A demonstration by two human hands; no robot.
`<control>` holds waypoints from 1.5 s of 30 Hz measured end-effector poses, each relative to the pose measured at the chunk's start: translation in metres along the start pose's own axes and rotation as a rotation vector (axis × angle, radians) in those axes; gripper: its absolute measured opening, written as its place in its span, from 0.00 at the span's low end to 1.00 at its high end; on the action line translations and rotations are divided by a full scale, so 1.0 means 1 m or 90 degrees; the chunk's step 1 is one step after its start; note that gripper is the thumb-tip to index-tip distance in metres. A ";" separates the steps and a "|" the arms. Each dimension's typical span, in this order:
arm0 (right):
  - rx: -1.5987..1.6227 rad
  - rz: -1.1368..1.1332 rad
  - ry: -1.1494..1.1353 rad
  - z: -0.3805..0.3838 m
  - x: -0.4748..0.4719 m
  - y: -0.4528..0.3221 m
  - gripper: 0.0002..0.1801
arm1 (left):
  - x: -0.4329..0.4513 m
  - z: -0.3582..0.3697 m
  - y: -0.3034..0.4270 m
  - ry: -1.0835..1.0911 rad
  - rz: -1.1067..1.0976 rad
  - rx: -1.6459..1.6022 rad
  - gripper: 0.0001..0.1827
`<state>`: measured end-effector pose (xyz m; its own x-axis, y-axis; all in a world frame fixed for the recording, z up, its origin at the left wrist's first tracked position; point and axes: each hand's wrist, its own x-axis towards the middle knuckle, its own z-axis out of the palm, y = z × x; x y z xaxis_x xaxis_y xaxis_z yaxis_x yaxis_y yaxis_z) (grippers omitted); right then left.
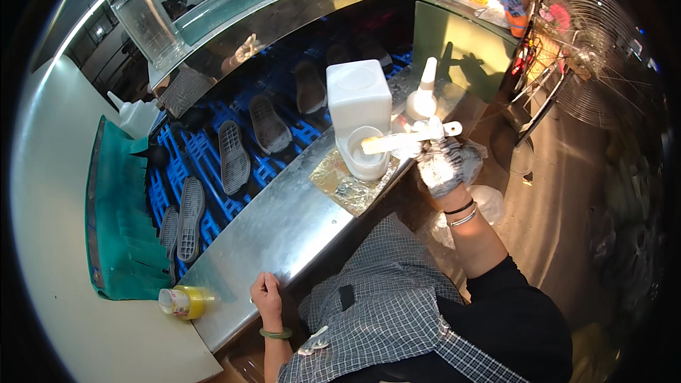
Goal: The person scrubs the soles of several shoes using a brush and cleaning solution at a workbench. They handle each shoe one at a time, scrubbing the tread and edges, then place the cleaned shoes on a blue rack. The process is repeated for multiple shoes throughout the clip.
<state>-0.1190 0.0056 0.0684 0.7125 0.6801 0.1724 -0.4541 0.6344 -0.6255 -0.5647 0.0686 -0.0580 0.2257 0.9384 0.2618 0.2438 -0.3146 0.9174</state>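
My right hand [440,165], in a stained work glove, grips a pale-handled brush [396,142]. The brush's head is over the mouth of a translucent plastic cup [366,162]; whether it touches the inside cannot be told. Beneath the cup lies a glossy, crumpled sheet [335,183] on the metal ledge [276,239]. A white square plastic bottle [359,90] stands right behind the cup. My left hand [266,295] is bare and closed with nothing visible in it, resting at the ledge's near edge.
Several grey shoe soles [234,157] lie on a blue slatted conveyor [199,154] beyond the ledge. A white nozzle bottle [423,98] stands near a green box [463,42]. Rolls of tape [186,302] sit at left by a green flap curtain [125,223]. A fan [585,56] stands right.
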 end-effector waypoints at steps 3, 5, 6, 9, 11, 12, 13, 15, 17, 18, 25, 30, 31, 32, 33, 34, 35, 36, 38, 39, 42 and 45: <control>0.170 0.136 0.004 0.005 -0.002 -0.007 0.12 | -0.004 0.002 -0.002 0.023 0.004 0.000 0.20; 0.211 0.155 -0.048 0.010 0.000 -0.009 0.12 | -0.002 0.001 -0.002 0.021 -0.008 -0.003 0.20; 0.262 0.195 -0.113 0.010 0.003 -0.009 0.12 | -0.002 -0.001 -0.001 0.025 -0.030 -0.029 0.21; 0.241 0.194 -0.197 0.013 0.007 -0.005 0.13 | -0.001 -0.004 -0.005 0.045 -0.058 -0.079 0.21; 0.240 0.194 -0.219 0.011 0.006 -0.003 0.15 | 0.000 -0.001 -0.007 0.044 -0.059 -0.064 0.22; 0.277 0.216 -0.234 0.010 0.005 -0.002 0.15 | 0.002 0.000 -0.004 0.044 -0.065 -0.058 0.22; 0.313 0.237 -0.248 0.009 0.005 -0.002 0.16 | 0.003 0.002 -0.003 0.044 -0.070 -0.052 0.22; 0.273 0.212 -0.215 0.005 0.006 -0.001 0.18 | 0.005 0.000 -0.009 0.045 -0.085 -0.034 0.21; 0.230 0.225 -0.182 0.033 -0.002 -0.013 0.17 | 0.008 0.001 -0.008 0.056 -0.067 0.009 0.21; 0.180 0.218 -0.198 0.039 -0.006 -0.018 0.17 | 0.008 0.004 -0.001 0.064 -0.043 0.043 0.21; -0.228 0.069 -0.283 0.040 -0.005 0.013 0.28 | 0.005 0.009 0.001 0.093 -0.020 0.169 0.18; -0.162 0.303 -0.256 0.063 -0.044 0.057 0.22 | 0.023 0.018 0.016 0.062 0.036 0.277 0.14; -0.143 0.369 -0.266 0.065 -0.052 0.069 0.23 | 0.023 0.020 0.015 0.056 0.067 0.296 0.14; -0.114 0.448 -0.276 0.067 -0.057 0.088 0.23 | 0.024 0.022 0.017 0.067 0.083 0.321 0.14; -0.092 0.524 -0.282 0.070 -0.063 0.107 0.24 | 0.023 0.024 0.018 0.071 0.092 0.344 0.13; -0.090 0.565 -0.295 0.073 -0.067 0.122 0.24 | 0.023 0.026 0.022 0.081 0.086 0.359 0.13; -0.112 0.550 -0.323 0.080 -0.076 0.136 0.24 | 0.021 0.024 0.023 0.087 0.086 0.374 0.13; -0.142 0.524 -0.334 0.084 -0.084 0.152 0.23 | 0.020 0.023 0.025 0.079 0.070 0.391 0.13; -0.164 0.484 -0.402 0.091 -0.094 0.170 0.20 | 0.017 0.022 0.029 0.081 0.044 0.412 0.14; -0.192 0.473 -0.421 0.093 -0.101 0.176 0.18 | 0.015 0.023 0.029 0.090 0.032 0.413 0.14; -0.311 0.239 -0.585 0.060 -0.108 0.221 0.13 | 0.014 0.028 0.032 0.114 0.027 0.414 0.14; -0.277 0.152 -0.626 0.054 -0.121 0.237 0.13 | 0.014 0.029 0.030 0.136 0.035 0.409 0.14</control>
<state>-0.3414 0.0938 -0.0594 -0.1936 0.8860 0.4214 -0.1580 0.3958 -0.9046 -0.5266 0.0680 -0.0354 0.0782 0.9053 0.4176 0.7638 -0.3235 0.5585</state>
